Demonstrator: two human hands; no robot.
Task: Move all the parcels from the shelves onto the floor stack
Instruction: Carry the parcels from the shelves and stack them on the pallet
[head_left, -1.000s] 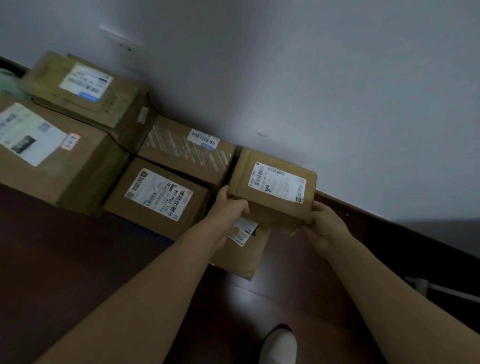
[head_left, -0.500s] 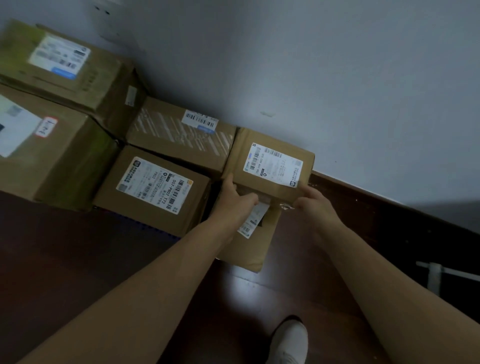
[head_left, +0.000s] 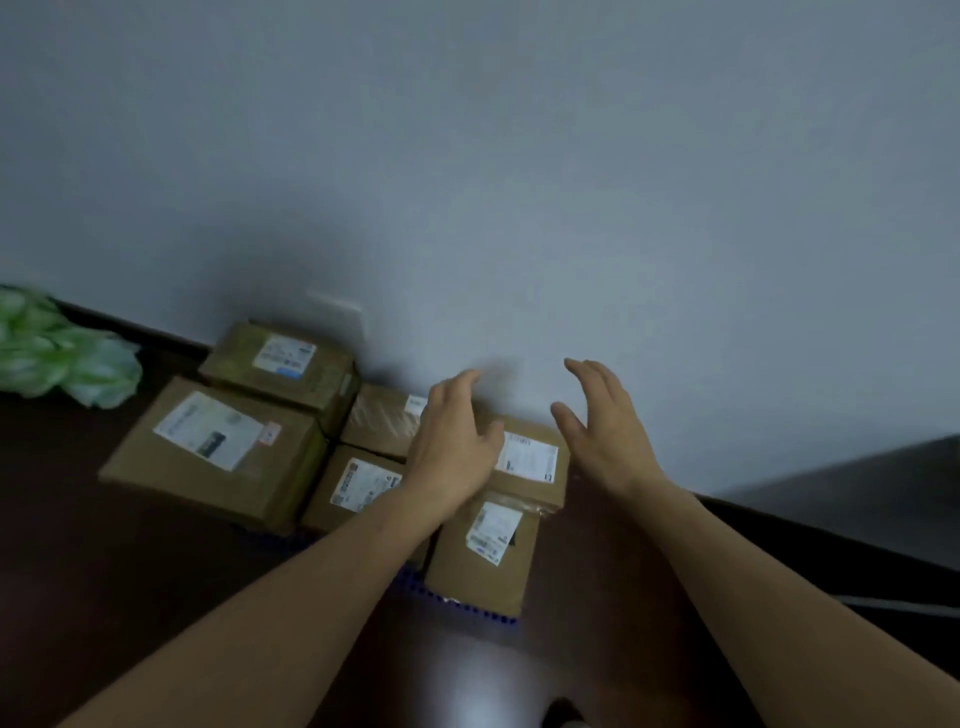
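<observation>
- Small brown parcel — white label, print too blurred to read — sits atop a longer labelled parcel, right end of the floor stack, against the wall.
- Left hand, right hand — fingers spread, gripping nothing, hovering above it.

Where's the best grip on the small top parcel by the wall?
Take the top parcel by its left and right sides, one hand each, coming from the front and above. It lies flat on the lower parcel with its back near the wall, so the rear looks closed off. The left hand and right hand hover open near it.
</observation>
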